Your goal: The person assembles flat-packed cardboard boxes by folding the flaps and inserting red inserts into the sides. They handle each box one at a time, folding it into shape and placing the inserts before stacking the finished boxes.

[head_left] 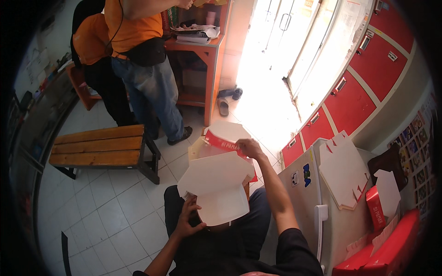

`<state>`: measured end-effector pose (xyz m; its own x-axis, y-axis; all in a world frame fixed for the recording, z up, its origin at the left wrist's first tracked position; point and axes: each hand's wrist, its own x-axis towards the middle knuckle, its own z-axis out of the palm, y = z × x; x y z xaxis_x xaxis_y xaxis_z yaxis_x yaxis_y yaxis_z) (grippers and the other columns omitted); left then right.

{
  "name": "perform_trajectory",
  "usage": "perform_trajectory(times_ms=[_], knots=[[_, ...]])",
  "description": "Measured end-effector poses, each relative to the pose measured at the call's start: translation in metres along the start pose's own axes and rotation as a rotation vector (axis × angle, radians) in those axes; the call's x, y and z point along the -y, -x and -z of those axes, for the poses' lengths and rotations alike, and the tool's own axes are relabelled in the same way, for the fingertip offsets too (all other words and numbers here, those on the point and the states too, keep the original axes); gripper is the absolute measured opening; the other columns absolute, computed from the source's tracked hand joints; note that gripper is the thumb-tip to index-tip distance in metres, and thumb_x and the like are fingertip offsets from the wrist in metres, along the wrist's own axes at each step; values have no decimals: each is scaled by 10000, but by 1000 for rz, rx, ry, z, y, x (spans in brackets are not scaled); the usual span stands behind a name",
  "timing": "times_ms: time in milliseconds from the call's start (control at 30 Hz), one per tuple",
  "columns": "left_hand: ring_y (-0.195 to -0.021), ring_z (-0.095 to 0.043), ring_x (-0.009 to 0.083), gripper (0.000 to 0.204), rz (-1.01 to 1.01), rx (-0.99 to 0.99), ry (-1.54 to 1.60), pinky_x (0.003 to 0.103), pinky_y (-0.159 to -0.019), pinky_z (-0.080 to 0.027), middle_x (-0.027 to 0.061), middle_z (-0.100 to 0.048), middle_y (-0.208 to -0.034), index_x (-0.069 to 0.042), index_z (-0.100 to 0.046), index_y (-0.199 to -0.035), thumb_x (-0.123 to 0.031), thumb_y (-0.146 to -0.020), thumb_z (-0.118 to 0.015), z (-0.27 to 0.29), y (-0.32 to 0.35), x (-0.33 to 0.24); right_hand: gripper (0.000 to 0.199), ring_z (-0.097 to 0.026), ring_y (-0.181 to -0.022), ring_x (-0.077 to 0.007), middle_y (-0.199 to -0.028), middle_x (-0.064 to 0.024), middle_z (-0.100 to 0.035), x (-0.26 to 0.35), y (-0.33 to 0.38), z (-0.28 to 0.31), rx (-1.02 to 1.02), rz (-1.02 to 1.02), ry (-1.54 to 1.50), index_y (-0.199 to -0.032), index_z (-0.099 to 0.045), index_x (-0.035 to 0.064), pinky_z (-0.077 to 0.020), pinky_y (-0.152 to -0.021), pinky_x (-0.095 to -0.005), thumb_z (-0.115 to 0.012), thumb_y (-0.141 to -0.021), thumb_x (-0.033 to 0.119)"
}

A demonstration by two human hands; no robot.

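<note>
A white-lined cardboard food box rests on my lap, its lid panel standing open on the far side. My left hand grips the near left corner of this box, thumb along its front edge. Beyond the lid, my right hand is closed on the right end of a red cardboard box with white print and a white flap raised behind it. The near lid covers the lower part of that far box, so what supports it cannot be fully made out.
To my right, a white fridge-like cabinet carries stacked flat box blanks and folded red boxes. Red lockers line the right wall. A wooden bench stands at left. Two people in orange shirts stand beyond it by an orange shelf.
</note>
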<state>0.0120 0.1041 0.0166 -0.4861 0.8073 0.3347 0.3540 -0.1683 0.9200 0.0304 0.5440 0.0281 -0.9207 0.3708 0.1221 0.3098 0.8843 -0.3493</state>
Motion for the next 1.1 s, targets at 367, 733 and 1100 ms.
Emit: perform_trajectory(times_ms=[367,733,1100], knots=[[-1156,-595,339,743,140,-302,386,476,-999,-470,184,-529,-1347,-22,-538,-1315,-644,-909,-552,55,-28,-50,177,-681,-904,-235,-987,-35,-725,122,60,137,-854,182,32,-1000,-699,140,-519,-790,-367,-600,-869,76],[-1119,-624,352,628,343,-559,586,476,-962,-530,199,-557,-1278,48,-424,-1361,-75,-795,-666,114,-43,-93,439,-604,-1182,-248,-1277,-84,-652,240,141,128,-415,454,-280,-1241,-651,116,-442,-1051,-420,-756,-853,294],[-1305,-471,285,820,51,-907,-8,404,-1063,-416,145,-441,-1450,-87,-286,-1515,-482,-910,-673,76,-8,-71,396,-714,-747,-290,-948,-167,-715,323,117,71,-177,466,-678,-1298,-594,75,-548,-627,-376,-644,-907,119]])
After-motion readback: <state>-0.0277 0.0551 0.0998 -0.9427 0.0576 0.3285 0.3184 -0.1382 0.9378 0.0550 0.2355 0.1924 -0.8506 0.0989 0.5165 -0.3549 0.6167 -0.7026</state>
